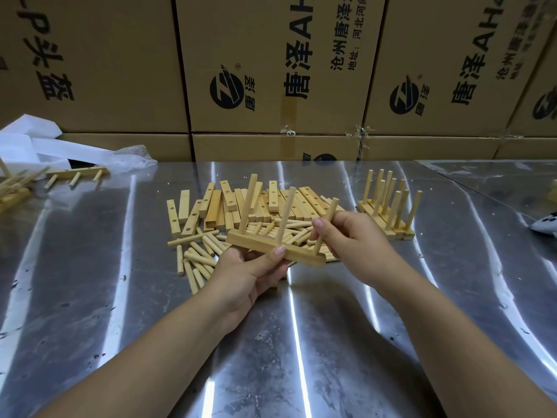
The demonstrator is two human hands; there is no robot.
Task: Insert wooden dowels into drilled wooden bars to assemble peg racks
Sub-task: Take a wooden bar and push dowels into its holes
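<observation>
Dowels stand three in a row in the bar (275, 247), which the left hand (247, 274) grips from below near its middle, thumb pressed on the near face. The right hand (351, 233) pinches the third dowel (325, 229) between thumb and fingertips, low on its shaft, at the bar's right end. The bar is held clear above the bench (271, 342), its long axis running left to right and dipping slightly toward the right hand; the first dowel (248, 203) and second dowel (285, 217) point up and away, leaning a little right. These pieces look light, stiff and dry, so they should not slip, though a dowel pushed at a slant may bind. Gripping low, close to the hole, seems best. Beyond the hands lie loose bars (241, 203) and loose dowels (202, 254); finished racks (388, 206) stand past the right hand.
</observation>
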